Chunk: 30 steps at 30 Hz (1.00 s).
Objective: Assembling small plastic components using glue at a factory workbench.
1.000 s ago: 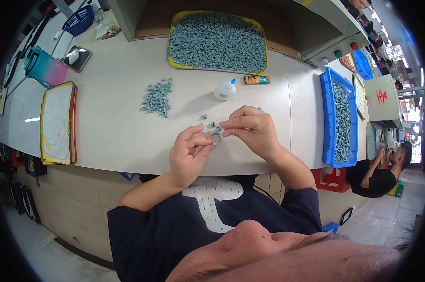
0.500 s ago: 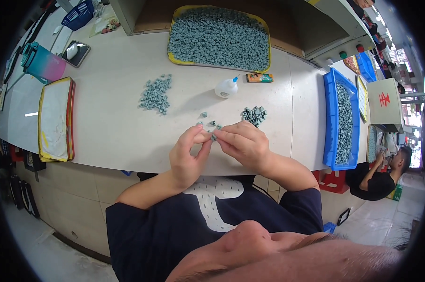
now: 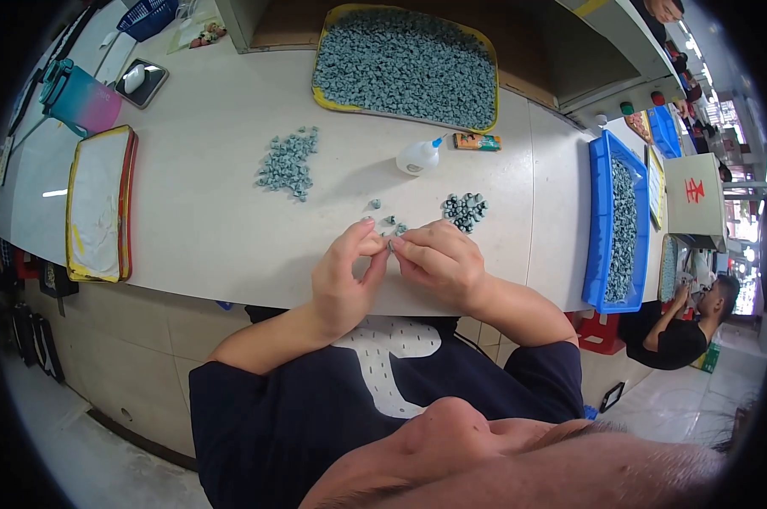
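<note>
Close to the table's front edge, my left hand (image 3: 345,276) and my right hand (image 3: 443,267) meet fingertip to fingertip. Thumbs and forefingers of both are closed on one small grey-green piece (image 3: 391,244), partly covered by the fingers. A few loose pieces (image 3: 375,204) lie just beyond the fingertips. Past my right hand sits a small cluster of darker, shinier pieces (image 3: 465,212). A bigger heap of dull grey-green pieces (image 3: 288,163) is farther off to the left. Behind the loose ones stands a white squeeze bottle (image 3: 417,159) with a blue tip.
An orange-and-green packet (image 3: 477,142) lies near a yellow-rimmed tray (image 3: 318,89) heaped with pieces. At right is a blue bin (image 3: 600,216) of pieces; at left, a stack of shallow trays (image 3: 97,212), a teal-pink bottle (image 3: 78,97) and a phone (image 3: 142,83). A co-worker (image 3: 680,335) sits far right.
The whole view has shifted slightly. My hands stay together, with the small piece turned a little between the fingertips.
</note>
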Each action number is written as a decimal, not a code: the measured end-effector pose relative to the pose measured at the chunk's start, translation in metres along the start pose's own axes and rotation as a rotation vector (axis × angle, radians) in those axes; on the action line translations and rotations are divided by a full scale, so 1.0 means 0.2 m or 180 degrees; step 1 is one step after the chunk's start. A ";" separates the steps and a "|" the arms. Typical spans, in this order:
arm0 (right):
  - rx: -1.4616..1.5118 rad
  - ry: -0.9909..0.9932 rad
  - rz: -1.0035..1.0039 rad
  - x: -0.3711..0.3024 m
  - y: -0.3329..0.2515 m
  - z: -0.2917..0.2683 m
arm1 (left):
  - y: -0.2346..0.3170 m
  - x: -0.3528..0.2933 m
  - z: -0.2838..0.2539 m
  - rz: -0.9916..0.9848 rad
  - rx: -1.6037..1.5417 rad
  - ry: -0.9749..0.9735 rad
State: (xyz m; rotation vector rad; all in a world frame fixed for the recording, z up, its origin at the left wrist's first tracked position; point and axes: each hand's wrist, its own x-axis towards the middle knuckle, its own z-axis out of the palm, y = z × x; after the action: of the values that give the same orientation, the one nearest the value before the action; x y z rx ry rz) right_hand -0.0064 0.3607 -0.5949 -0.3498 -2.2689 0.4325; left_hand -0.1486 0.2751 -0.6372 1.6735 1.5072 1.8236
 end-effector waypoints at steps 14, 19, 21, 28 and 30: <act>0.0246 -0.0385 0.0118 0.09 0.04 -0.02 | 0.05 0.12 -0.11 -0.0200 0.0757 -0.0692; 0.0038 -0.0312 0.0598 0.11 0.08 -0.16 | 0.11 0.20 -0.15 -0.0217 0.1023 -0.1060; 0.0033 -0.0253 0.0748 0.11 0.08 -0.20 | 0.14 0.22 -0.18 -0.0257 0.1078 -0.1126; 0.0108 -0.0295 0.1496 0.11 0.00 -0.33 | 0.07 0.36 -0.26 -0.0134 0.2455 -0.0713; 0.0022 -0.0316 0.1435 0.09 -0.02 -0.36 | 0.07 0.34 -0.25 -0.0253 0.2414 -0.0746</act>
State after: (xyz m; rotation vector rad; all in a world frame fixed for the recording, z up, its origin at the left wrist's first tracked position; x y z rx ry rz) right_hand 0.0354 0.3785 -0.5370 -0.8600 -2.2769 0.6989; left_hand -0.2047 0.2942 -0.5770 1.9824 2.2691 0.9997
